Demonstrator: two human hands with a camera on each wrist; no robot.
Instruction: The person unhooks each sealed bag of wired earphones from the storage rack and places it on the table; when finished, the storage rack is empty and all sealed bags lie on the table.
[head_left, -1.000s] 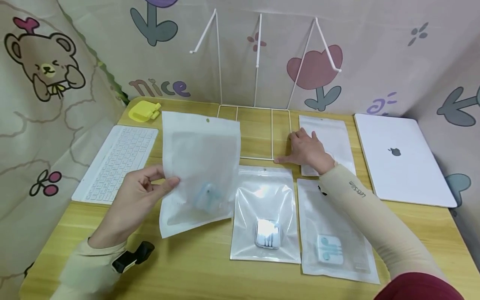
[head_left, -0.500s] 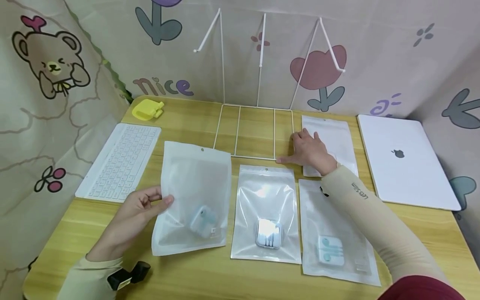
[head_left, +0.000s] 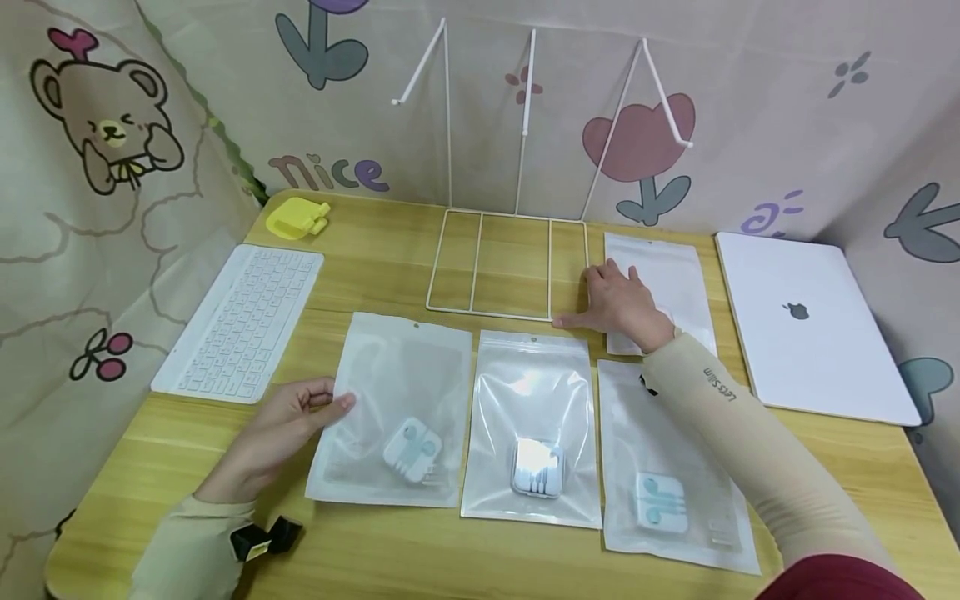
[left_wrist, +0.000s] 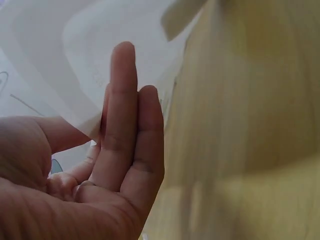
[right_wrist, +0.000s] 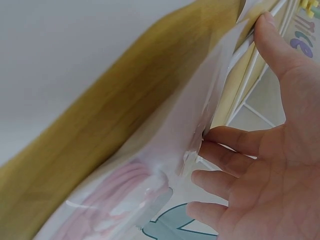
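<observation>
My left hand [head_left: 296, 425] pinches the left edge of a translucent zip bag [head_left: 408, 358], thumb over it and fingers beneath. Boxed white earphones [head_left: 412, 450] show inside; in the left wrist view the bag's corner [left_wrist: 85, 100] sits between thumb and fingers. My right hand [head_left: 618, 304] touches the front right corner of a white wire display rack [head_left: 491, 315], fingers spread along its side. In the right wrist view the thumb [right_wrist: 272, 37] lies on the wire, beside a bag holding a pink coiled item [right_wrist: 112, 200].
A shiny bag [head_left: 532, 383] and another earphone bag [head_left: 675, 433] lie to the right, partly under my right sleeve. Behind them is a further bag [head_left: 675, 267]. A white laptop [head_left: 817, 325] is at right, a keyboard [head_left: 240, 325] and yellow case [head_left: 296, 218] at left. Rack hooks [head_left: 666, 100] jut forward above.
My left hand has lowered the bag from a raised, tilted position to lie nearly flat beside the shiny bag. The right hand has stayed at the rack's corner.
</observation>
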